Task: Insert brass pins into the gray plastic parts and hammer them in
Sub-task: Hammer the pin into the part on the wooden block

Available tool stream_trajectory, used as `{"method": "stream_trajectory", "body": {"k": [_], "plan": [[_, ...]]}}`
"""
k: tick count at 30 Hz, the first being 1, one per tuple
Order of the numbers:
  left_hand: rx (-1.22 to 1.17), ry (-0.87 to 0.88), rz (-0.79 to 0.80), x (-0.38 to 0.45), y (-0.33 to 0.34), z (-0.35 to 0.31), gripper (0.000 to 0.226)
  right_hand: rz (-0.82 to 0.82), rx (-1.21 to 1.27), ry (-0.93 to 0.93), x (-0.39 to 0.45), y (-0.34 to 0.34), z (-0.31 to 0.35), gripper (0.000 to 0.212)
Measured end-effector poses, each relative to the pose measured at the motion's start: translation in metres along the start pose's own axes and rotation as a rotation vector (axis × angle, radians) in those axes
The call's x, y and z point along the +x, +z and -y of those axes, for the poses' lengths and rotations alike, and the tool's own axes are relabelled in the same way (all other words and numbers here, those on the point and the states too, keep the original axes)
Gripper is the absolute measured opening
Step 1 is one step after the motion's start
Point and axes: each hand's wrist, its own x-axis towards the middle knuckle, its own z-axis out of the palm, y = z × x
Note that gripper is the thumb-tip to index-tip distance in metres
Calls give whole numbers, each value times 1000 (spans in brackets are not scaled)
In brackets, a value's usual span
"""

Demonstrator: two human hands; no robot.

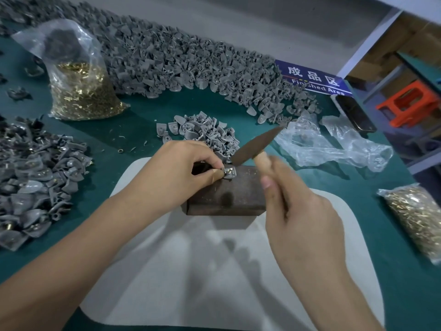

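Observation:
A rusty metal block [229,194] stands on a white mat [191,271] in the middle of the green table. My left hand [176,170] pinches a gray plastic part [230,172] with a brass pin in it on the block's top edge. My right hand [298,211] grips the wooden handle of a hammer; its brown head [255,145] is blurred and raised just above and right of the part. A small heap of gray parts [202,133] lies right behind the block.
A long bank of gray parts [191,65] runs along the back. Another heap with pins fitted [35,182] lies at left. Bags of brass pins stand at back left [81,91] and at right [417,216]. Crumpled clear plastic [334,144] and a blue "Finished Area" sign [315,80] sit at right.

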Motion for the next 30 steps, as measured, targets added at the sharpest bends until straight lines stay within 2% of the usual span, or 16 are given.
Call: {"method": "stream_trajectory", "body": {"k": [2, 5, 9, 12, 15, 18, 21, 25, 28, 30], "plan": [[-8, -8, -4, 0, 0, 1, 5, 68, -58, -10, 0, 0, 0, 36], [-22, -21, 0, 0, -1, 1, 4, -10, -6, 32, 0, -1, -2, 36], [-44, -40, -14, -1, -1, 2, 4, 96, -77, 4, 1, -1, 0, 34], [-47, -58, -4, 0, -1, 3, 4, 7, -10, 31, 2, -1, -2, 34], [-53, -72, -12, 0, -1, 4, 4, 83, -83, -5, 3, 0, -2, 32], [-50, -80, -5, 0, -1, 4, 5, 47, -35, 37, 6, 0, -5, 38], [-53, -97, -7, -1, -2, 5, 5, 135, -81, 3, 8, 0, -2, 34], [-63, -107, -6, 1, -1, 3, 6, 38, -6, 23, 11, -3, -3, 37], [-54, -108, -9, 0, -1, 3, 7, 106, -60, -15, 9, 1, -1, 37], [-54, -107, -4, 0, -1, 3, 7, 56, -24, 4, 7, 2, -3, 39]]}}
